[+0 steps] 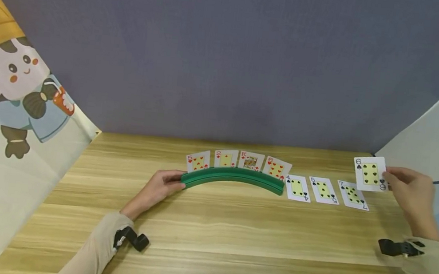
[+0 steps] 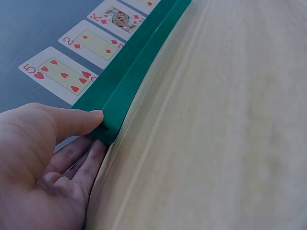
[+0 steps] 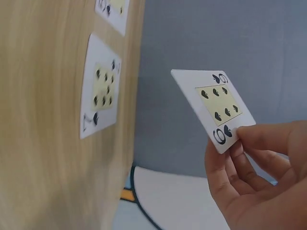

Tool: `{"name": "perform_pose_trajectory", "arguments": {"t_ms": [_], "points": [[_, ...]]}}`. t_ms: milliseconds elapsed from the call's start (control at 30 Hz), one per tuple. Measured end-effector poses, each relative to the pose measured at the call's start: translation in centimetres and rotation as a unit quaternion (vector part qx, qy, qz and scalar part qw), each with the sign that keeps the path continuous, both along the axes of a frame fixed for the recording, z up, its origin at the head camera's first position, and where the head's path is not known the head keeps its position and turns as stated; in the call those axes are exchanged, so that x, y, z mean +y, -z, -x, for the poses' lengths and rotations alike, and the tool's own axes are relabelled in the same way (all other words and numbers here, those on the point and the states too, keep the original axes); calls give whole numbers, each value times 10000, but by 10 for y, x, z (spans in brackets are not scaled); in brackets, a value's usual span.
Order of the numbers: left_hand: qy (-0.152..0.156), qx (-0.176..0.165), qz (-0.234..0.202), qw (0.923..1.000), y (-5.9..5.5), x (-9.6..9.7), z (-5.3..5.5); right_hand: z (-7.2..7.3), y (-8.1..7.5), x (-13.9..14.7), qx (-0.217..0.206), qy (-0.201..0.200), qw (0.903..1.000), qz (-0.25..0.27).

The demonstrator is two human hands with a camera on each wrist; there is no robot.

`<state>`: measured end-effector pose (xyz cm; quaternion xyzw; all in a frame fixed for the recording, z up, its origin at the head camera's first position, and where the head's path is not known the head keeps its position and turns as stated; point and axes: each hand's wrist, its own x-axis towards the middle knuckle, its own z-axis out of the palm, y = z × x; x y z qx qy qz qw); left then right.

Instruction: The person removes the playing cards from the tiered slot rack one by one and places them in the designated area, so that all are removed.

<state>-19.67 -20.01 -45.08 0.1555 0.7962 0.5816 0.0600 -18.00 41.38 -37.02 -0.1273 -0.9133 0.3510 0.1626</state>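
My left hand [image 1: 161, 189] grips the left end of a curved green card holder [image 1: 235, 174], thumb on its front face and fingers behind and below. Standing in its slot are a five of hearts [image 1: 198, 161], a two of diamonds [image 1: 225, 158], a king of diamonds [image 1: 251, 161] and a six of hearts [image 1: 276, 167]. Off to the right, my right hand [image 1: 412, 193] pinches a six of spades [image 3: 218, 105] by one edge, between thumb and fingers. The card is raised above the table, its face towards me.
Right of the holder, a four of spades [image 1: 298, 188], a five of spades [image 1: 324, 191] and a seven of spades [image 1: 352, 195] lie face up in a row on the wooden table [image 1: 213, 234]. A grey wall [image 1: 227, 66] rises at the back; printed panels flank both sides.
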Motion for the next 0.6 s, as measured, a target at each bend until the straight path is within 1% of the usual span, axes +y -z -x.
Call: {"name": "perform_pose_trajectory", "arguments": {"t_ms": [200,400,467,600], "points": [[8,17,3,10000,0,-2,-1,0,9,15,-325,125,9988,331],[-23,-26,8,10000,1,-1,-1,0,21,28,-442,172,9979,450],[-16,-32,-1,10000,1,-1,-1,1,25,32,-475,190,9976,470],[-7,-31,-15,10000,2,-1,-1,2,30,38,-626,280,9972,303]]}}
